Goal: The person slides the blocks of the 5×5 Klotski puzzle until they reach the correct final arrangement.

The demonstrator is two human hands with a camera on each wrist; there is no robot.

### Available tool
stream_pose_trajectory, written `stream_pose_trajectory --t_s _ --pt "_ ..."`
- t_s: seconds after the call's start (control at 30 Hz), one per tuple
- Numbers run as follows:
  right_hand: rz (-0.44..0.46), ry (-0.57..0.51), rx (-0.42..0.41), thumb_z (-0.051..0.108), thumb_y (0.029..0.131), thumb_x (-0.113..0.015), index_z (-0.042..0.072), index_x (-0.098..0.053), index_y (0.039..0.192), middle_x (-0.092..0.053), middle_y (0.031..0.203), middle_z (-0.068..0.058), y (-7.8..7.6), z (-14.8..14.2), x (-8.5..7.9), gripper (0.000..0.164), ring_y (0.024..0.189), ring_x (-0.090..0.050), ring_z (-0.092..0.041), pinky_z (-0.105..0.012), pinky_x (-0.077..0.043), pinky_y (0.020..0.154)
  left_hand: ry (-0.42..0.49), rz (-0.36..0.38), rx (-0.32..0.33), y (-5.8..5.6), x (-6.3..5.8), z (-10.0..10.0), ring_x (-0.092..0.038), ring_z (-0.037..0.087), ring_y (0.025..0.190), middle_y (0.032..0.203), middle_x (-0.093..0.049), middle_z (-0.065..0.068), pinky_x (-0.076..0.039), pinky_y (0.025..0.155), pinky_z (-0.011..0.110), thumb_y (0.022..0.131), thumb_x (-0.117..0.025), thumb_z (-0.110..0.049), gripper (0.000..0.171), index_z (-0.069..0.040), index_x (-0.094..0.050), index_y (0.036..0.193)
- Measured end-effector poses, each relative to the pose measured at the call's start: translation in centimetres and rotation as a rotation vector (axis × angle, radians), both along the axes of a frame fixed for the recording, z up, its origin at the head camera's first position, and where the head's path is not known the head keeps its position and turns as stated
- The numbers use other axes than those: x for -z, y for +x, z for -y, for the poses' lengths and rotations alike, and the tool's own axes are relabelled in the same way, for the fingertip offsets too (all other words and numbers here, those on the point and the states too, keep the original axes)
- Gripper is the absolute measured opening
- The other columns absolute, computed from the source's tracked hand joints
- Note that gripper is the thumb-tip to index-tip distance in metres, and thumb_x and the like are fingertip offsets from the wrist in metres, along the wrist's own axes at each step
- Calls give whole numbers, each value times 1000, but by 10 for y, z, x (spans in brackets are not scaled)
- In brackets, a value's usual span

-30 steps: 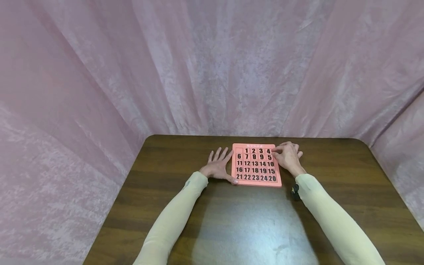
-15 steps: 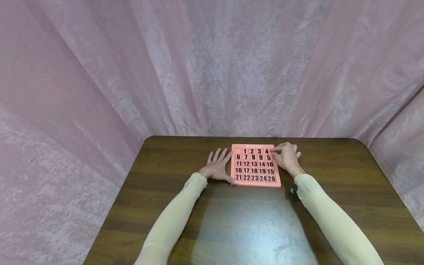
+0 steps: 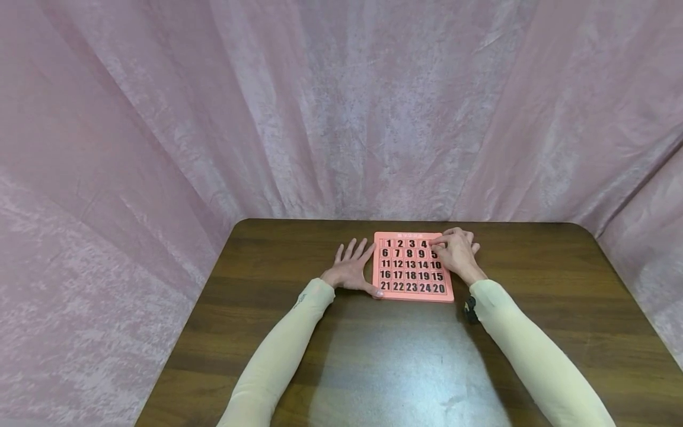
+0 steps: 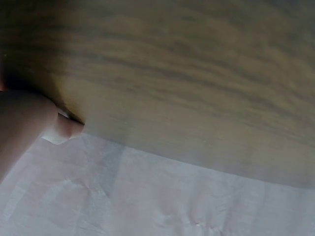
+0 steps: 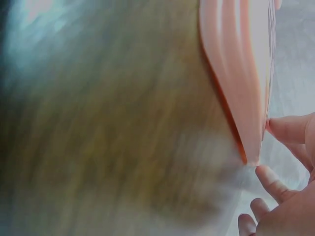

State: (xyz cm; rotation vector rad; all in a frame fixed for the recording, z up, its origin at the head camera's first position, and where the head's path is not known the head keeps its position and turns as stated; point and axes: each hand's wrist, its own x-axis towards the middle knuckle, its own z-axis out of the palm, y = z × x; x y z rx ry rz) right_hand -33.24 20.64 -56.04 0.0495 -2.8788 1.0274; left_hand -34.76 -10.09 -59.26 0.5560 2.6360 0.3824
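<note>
A pink sliding number puzzle [image 3: 416,298] lies flat near the table's far edge, its tiles showing black numbers. Along its left side my left hand [image 3: 349,273] is spread, the thumb at the lower left corner and the forefinger by the upper left edge. My right hand [image 3: 458,254] reaches over the upper right corner, fingertips against the right of the tile marked 4 [image 3: 424,244] in the top row; it partly covers the 5. In the right wrist view, one finger [image 5: 290,129] touches the puzzle's face and another is close to its edge.
The brown wooden table [image 3: 240,332] carries a bright reflection in front of the puzzle. Behind its far edge hangs a pink velvety curtain [image 3: 341,118], which also runs along both sides. A small dark object [image 3: 471,309] sits at the right wrist.
The top row, 1 to 4, has slid left, and the gap at the upper left has narrowed to a sliver. My right hand has moved left with it. The left hand stays put.
</note>
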Motion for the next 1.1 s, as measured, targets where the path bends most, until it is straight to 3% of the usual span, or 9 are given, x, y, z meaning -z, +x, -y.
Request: stream_pose_trajectory --t_s 0.23,0.53,0.73,0.97,1.1 --pt "10 6 -1 14 104 -67 -2 -82 119 -51 149 -31 0 4 0 27 150 -24 -58 -73 -18 109 1 0 8 -2 1 0 20 28 173 186 17 -5 15 138 59 72 -87 -80 147 -38 8 176" --pt "10 12 6 13 103 -69 -3 -82 118 -54 143 -30 1 5 1 26 148 -26 -58 -72 -20 109 -6 -4 16 -1 1 0 19 28 173 186 15 -5 13 139 60 73 -86 -79 145 -37 8 176" --pt "29 -11 -2 18 107 -67 1 -79 129 -53 146 -29 7 2 0 30 144 -31 -56 -71 -22 108 11 9 14 3 1 -2 20 28 173 186 16 -3 13 138 60 74 -86 -78 145 -36 7 176" --pt "94 -34 -73 20 107 -70 4 -77 135 -52 147 -30 24 -12 -2 34 140 -37 -53 -70 -30 108 14 20 2 5 2 -1 20 27 173 186 15 -4 14 139 59 74 -87 -78 144 -38 7 176" --pt "64 -33 -136 17 106 -70 1 -76 136 -58 137 -30 28 -22 -5 34 129 -50 -49 -63 -42 102 13 2 -1 2 -1 2 21 25 173 186 16 -5 14 139 58 74 -86 -79 145 -39 9 176"
